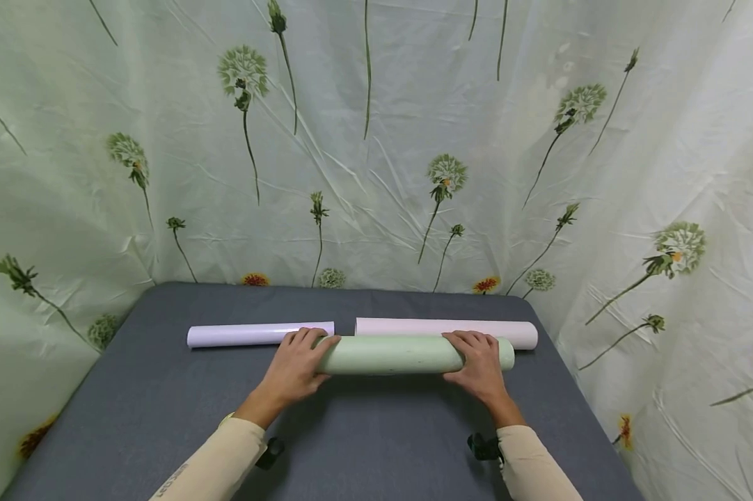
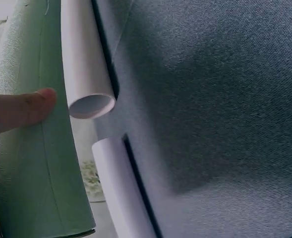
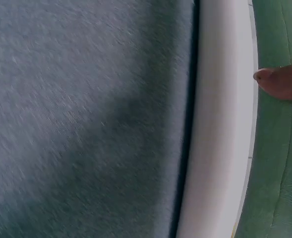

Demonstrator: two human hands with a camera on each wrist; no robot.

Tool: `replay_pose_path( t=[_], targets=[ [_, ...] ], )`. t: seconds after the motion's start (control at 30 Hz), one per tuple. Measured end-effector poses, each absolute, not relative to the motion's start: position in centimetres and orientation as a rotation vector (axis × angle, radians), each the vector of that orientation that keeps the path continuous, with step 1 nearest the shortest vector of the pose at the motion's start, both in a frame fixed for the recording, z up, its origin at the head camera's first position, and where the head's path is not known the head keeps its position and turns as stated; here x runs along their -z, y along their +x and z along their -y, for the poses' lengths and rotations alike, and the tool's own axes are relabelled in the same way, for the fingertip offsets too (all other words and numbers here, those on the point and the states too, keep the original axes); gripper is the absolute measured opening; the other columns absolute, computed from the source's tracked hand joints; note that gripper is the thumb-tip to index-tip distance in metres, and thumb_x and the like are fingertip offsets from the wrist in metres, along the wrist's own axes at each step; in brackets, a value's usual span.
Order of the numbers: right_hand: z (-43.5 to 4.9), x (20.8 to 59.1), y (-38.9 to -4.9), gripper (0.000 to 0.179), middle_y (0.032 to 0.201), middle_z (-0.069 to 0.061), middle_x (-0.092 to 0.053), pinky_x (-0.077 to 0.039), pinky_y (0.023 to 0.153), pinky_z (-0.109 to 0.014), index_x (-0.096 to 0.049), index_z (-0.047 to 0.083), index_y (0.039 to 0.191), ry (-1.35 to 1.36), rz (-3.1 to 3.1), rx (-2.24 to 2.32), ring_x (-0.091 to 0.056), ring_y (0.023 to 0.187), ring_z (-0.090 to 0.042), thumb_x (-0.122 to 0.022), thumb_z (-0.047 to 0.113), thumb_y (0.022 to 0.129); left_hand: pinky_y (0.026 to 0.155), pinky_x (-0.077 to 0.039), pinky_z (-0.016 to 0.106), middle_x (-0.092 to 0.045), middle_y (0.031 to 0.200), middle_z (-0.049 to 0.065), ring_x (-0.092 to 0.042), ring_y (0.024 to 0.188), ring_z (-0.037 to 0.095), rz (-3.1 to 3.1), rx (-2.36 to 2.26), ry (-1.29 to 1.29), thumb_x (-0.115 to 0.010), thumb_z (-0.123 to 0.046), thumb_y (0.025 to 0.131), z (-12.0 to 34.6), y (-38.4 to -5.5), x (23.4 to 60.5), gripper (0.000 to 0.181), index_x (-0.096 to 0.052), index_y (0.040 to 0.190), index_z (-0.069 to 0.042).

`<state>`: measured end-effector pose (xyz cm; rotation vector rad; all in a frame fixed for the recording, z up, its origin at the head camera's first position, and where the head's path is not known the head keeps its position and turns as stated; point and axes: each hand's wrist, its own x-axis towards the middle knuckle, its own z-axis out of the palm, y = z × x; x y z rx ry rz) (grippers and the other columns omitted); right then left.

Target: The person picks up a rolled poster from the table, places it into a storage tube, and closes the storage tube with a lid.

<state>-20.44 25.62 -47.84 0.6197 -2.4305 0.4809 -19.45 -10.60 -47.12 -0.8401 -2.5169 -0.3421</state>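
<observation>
A pale green roll (image 1: 389, 355) is held level above the dark grey table, its shadow falling below. Near its left end, my left hand (image 1: 298, 365) grips it with fingers over the top and thumb at the near side. My right hand (image 1: 478, 365) holds it the same way close to the right end. In the left wrist view, the left thumb (image 2: 29, 108) presses along the green surface; the right thumb (image 3: 279, 83) does likewise in the right wrist view. Behind lie a lavender roll (image 1: 245, 335) and a pale pink roll (image 1: 414, 326), partly hidden by the green one.
The dark grey tabletop (image 1: 376, 438) spreads in front of the rolls and to both sides. Its back edge meets a pale curtain (image 1: 364, 174) printed with dandelions. Dark devices (image 1: 484, 447) are strapped at both wrists.
</observation>
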Motion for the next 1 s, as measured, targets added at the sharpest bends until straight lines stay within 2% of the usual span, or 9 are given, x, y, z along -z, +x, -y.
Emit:
replay_pose_path(
  t=[0.53,1.0],
  targets=[
    [-22.7,51.1,-20.4,0.081,0.105,-0.010,-0.065,-0.033,0.087,-0.055,-0.068,0.011,0.110,0.596,2.431,-0.495,-0.056,0.101,-0.033,-0.099,0.016,0.035,0.090,-0.041,0.055,-0.057,0.112,0.010,-0.054,0.106,0.035,2.600,0.410,-0.741,-0.092,-0.018,0.059,12.5,-19.1,49.5,0.068,-0.061,0.120,-0.014],
    [-21.1,52.2,-19.6,0.077,0.109,-0.009,-0.064,-0.032,0.094,-0.055,-0.068,0.012,0.113,0.516,2.530,-0.532,-0.056,0.106,-0.033,-0.098,0.015,0.042,0.092,-0.041,0.056,-0.056,0.114,0.008,-0.052,0.110,0.034,2.676,0.485,-0.702,-0.091,-0.015,0.060,13.5,-18.8,50.8,0.068,-0.061,0.121,-0.015]
  ],
)
